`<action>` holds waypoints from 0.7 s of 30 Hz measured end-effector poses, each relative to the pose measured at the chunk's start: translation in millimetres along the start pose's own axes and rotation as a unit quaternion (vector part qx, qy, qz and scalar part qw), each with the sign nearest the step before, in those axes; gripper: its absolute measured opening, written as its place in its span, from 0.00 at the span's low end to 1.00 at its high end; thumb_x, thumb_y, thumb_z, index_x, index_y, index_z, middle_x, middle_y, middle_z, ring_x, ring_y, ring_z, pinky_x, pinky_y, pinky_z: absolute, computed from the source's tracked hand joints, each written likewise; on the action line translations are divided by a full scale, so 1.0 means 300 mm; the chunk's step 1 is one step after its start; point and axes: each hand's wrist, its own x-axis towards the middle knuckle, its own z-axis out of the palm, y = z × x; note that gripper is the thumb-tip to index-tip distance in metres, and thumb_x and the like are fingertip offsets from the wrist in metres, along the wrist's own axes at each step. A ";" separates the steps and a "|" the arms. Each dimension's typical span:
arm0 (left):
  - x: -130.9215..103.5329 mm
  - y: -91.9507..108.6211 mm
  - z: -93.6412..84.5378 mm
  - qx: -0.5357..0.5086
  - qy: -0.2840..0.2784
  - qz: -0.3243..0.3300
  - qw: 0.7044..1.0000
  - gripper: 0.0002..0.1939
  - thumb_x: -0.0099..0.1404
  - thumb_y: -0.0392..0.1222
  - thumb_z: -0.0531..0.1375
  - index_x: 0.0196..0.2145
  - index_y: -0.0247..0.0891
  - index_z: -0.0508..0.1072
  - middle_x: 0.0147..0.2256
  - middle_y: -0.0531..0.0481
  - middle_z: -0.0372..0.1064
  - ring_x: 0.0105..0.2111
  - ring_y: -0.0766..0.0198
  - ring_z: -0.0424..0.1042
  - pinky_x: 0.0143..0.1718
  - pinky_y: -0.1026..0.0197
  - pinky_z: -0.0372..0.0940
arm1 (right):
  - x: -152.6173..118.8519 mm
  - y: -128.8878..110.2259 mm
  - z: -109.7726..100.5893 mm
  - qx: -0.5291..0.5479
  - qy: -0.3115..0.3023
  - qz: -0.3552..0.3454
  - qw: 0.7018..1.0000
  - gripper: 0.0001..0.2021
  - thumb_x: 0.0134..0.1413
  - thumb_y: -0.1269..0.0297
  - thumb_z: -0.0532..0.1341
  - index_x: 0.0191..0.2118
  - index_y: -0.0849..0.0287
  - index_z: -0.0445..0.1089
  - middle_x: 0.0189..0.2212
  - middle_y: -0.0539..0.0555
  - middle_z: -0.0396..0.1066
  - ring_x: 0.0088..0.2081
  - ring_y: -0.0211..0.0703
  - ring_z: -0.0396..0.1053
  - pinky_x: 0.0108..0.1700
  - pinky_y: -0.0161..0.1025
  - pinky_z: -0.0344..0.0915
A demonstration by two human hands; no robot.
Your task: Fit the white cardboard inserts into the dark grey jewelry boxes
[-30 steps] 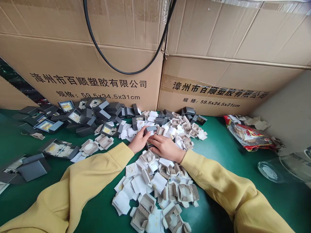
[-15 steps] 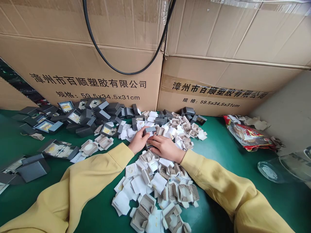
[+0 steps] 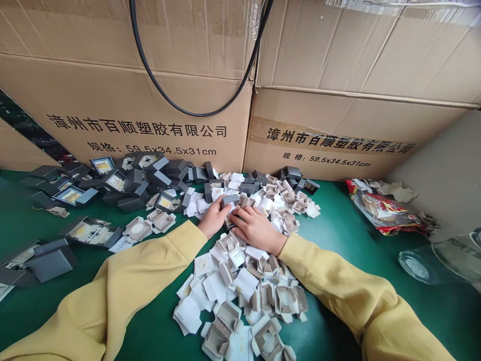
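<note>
My left hand (image 3: 213, 219) is closed round a small dark grey hinged box (image 3: 230, 200) with its lid raised. From the other side, my right hand (image 3: 257, 228) grips the same box, its bent fingers reaching over the opening. The inside of the box is mostly covered by those fingers. White cards and folded grey-white cardboard inserts (image 3: 246, 283) lie in a loose pile below the hands. More inserts (image 3: 289, 198) are heaped beyond my right hand.
Dark grey boxes (image 3: 133, 180), several open, are piled at the back left. Large cardboard cartons (image 3: 169, 100) wall off the rear, with a black cable (image 3: 195, 114) hanging in front. A red snack bag (image 3: 376, 208) and a clear glass vessel (image 3: 419, 265) stand right on the green table (image 3: 330, 296).
My right hand's fingers have lifted and spread slightly over the box. My left hand stays in nearly the same place, and the piles look unchanged.
</note>
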 end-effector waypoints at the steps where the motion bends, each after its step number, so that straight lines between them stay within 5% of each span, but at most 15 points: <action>1: 0.000 -0.002 0.000 0.001 0.003 -0.002 1.000 0.15 0.59 0.45 0.53 0.42 0.37 0.66 0.39 0.49 0.70 0.43 0.59 0.67 0.50 0.56 0.57 | 0.000 0.000 0.000 0.003 -0.002 -0.001 1.000 0.18 0.62 0.60 0.47 0.53 0.62 0.62 0.44 0.61 0.64 0.47 0.50 0.58 0.43 0.45 0.59; 14: 0.001 -0.009 -0.005 0.056 -0.013 0.013 0.998 0.13 0.60 0.46 0.52 0.41 0.37 0.65 0.38 0.48 0.68 0.42 0.59 0.67 0.50 0.55 0.58 | -0.001 0.015 0.020 0.078 -0.001 -0.009 0.997 0.14 0.60 0.61 0.50 0.48 0.61 0.63 0.43 0.60 0.66 0.46 0.48 0.62 0.42 0.43 0.58; 21: -0.014 0.000 -0.006 0.072 -0.037 0.057 0.995 0.15 0.63 0.46 0.50 0.46 0.38 0.62 0.44 0.47 0.66 0.47 0.60 0.64 0.52 0.56 0.56 | -0.001 0.026 0.030 0.193 0.125 0.122 0.965 0.12 0.60 0.61 0.50 0.45 0.59 0.63 0.40 0.58 0.66 0.43 0.46 0.63 0.44 0.42 0.62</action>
